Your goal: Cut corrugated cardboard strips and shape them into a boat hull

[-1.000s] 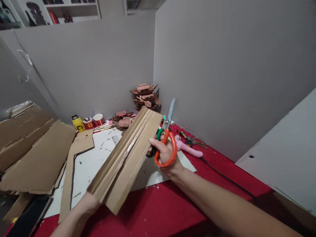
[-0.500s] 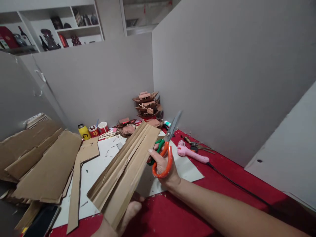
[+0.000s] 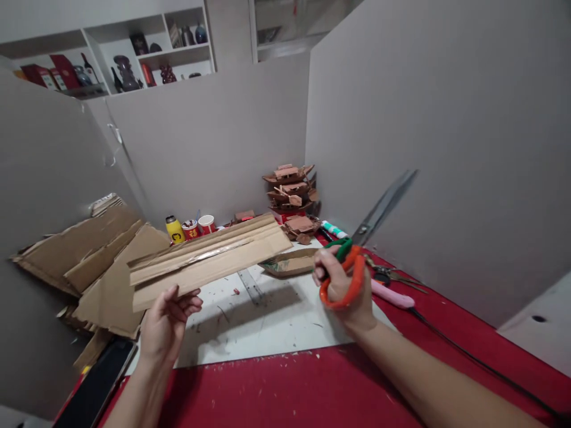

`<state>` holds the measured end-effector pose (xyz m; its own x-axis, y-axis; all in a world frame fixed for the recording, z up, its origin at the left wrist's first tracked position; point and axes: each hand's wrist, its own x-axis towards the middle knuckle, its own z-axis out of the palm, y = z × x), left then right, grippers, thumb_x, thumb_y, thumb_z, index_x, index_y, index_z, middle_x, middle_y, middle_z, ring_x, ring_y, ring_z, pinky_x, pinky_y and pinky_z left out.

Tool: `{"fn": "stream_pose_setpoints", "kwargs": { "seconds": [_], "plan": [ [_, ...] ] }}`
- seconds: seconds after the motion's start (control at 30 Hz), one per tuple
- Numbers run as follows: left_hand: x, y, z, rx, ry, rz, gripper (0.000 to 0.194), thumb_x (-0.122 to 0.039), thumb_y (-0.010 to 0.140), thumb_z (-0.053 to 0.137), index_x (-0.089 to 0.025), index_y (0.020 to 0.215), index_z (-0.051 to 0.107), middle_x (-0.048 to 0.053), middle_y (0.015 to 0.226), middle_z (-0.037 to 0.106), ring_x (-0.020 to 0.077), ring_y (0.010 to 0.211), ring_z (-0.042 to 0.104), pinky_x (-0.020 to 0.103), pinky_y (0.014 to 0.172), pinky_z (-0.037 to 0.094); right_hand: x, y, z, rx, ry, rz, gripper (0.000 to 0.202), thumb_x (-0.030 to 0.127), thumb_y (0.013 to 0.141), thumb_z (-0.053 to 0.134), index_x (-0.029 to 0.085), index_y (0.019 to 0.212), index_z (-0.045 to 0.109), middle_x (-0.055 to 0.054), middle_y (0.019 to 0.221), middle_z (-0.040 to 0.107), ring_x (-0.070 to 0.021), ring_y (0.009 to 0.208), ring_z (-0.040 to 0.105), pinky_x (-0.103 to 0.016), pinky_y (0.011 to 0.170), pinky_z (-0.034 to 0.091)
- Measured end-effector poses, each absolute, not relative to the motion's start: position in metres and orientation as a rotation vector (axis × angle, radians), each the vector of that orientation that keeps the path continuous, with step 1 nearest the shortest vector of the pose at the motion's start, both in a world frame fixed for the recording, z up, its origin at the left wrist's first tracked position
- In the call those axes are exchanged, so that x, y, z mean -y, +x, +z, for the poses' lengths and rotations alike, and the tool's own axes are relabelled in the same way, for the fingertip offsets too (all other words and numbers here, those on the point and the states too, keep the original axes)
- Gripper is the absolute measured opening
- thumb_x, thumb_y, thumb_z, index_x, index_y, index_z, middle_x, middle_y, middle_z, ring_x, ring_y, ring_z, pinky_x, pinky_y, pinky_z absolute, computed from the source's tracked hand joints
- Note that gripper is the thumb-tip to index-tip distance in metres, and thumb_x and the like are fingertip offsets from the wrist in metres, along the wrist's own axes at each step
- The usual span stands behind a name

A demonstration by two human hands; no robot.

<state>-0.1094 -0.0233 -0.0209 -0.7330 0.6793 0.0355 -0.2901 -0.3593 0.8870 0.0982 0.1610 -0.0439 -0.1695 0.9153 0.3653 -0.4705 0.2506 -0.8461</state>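
Note:
My left hand pinches the lower left edge of a long folded cardboard piece, holding it up over the table. Creases and a torn-looking strip run along its length. My right hand is closed around scissors with orange and green handles. Their blades point up and right, apart from the cardboard and slightly blurred. Behind and between the hands, a small boat-shaped cardboard hull lies on a white sheet. A clear ruler is partly covered by the held cardboard.
Cardboard sheets are piled at left, by a dark phone-like slab. Model boats are stacked in the back corner. Cups and a yellow bottle stand behind. A pink corded tool lies at right on the red cloth.
The cardboard has swung from steeply slanted to nearly level, away from the scissors. My right hand has moved right with the scissors. The L-shaped cardboard strip no longer shows on the white sheet.

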Motion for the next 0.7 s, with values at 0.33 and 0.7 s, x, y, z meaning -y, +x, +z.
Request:
{"fn": "stream_pose_setpoints", "kwargs": {
  "seconds": [0.33, 0.7],
  "plan": [
    [0.012, -0.107, -0.031, -1.344, 0.532, 2.061, 0.016, -0.025, 0.063, 0.072, -0.014, 0.066, 0.062, 0.002, 0.059, 0.069, 0.0176, 0.050, 0.065, 0.027, 0.052, 0.053, -0.157, 0.095, -0.052, 1.496, -0.582, 1.360, 0.028, 0.039, 0.071, 0.070, 0.020, 0.076, 0.049, 0.005, 0.062, 0.045, -0.0115, 0.056, 0.042, -0.024, 0.053, 0.036],
    [-0.010, -0.019, -0.033, -1.342, 0.560, 1.901, 0.028, -0.026, 0.063, 0.078, -0.006, 0.082, 0.069, 0.012, 0.081, 0.072, 0.0203, 0.059, 0.068, 0.029, 0.054, 0.054, -0.128, 0.098, -0.051, 1.579, -0.399, 1.471, 0.026, 0.040, 0.077, 0.063, 0.020, 0.078, 0.047, 0.004, 0.062, 0.045, -0.0119, 0.056, 0.044, -0.025, 0.055, 0.039]
  ]
}}
